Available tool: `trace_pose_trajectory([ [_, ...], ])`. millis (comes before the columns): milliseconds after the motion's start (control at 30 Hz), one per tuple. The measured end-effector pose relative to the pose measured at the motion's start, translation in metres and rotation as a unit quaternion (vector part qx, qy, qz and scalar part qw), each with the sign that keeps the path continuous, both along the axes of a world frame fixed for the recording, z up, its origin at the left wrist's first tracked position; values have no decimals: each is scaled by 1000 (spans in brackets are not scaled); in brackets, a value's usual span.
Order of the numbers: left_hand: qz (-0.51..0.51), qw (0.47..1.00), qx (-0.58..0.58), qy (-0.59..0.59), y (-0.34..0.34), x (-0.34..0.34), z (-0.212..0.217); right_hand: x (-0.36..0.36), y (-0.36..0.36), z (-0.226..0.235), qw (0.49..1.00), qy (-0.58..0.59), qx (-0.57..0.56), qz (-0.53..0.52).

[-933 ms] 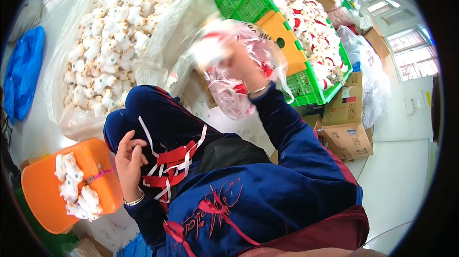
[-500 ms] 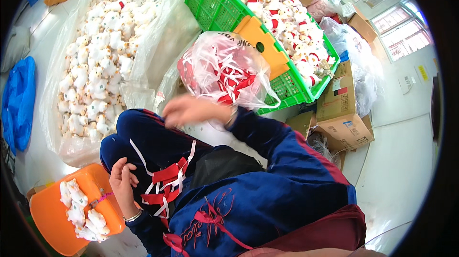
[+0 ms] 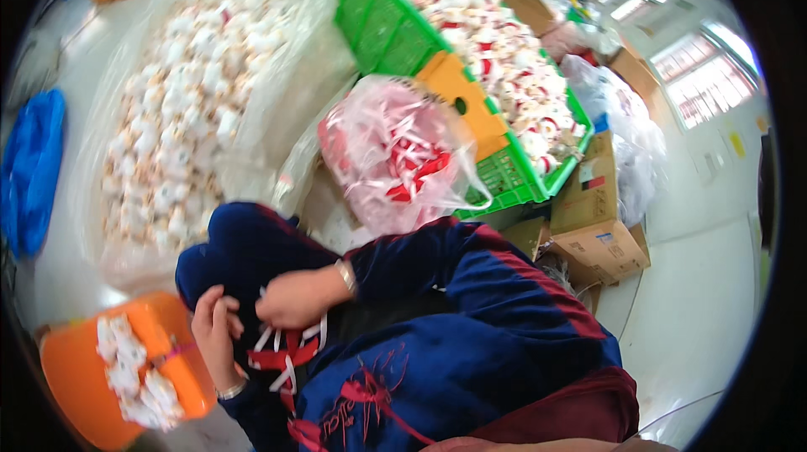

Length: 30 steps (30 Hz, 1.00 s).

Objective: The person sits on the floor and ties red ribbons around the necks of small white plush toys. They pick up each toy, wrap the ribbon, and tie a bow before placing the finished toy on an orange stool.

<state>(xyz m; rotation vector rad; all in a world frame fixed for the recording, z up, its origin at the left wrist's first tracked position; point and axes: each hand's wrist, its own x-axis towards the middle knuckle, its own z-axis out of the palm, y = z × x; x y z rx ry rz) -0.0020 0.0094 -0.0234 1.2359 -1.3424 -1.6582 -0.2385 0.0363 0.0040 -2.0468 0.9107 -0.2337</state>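
Here, right hand (image 3: 294, 299) over ribbons (image 3: 298, 354); narrow gap, left hand (image 3: 216, 333).

Dark print (image 3: 410, 83) runs along the top of the clear bag (image 3: 357, 137), upper ctr of frame; blurred. Red script (image 3: 370, 408) is stitched on the blue top (image 3: 496, 359), lower ctr; too soft to make out. Box (image 3: 595, 252), right of ctr, has faint dark print + a small blue mark (image 3: 603, 237) on its flap, w/ a red-&-black label (image 3: 593, 183) above. Yellow sign (image 3: 737, 145) on wall (image 3: 702, 200), far R, illegible.
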Motion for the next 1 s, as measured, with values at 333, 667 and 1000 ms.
trace_pose_trajectory([
  [333, -65, 987, 17, 146, 0, -19, 24, -22, -52, 15, 887, -316, 236, -240],
  [667, -41, 989, 95, 104, 4, -38, 42, -9, -58, 23, 859, -319, 283, -283],
  [1000, 31, 986, 62, 152, 2, -27, 31, -33, -68, 15, 901, -220, 160, -337],
])
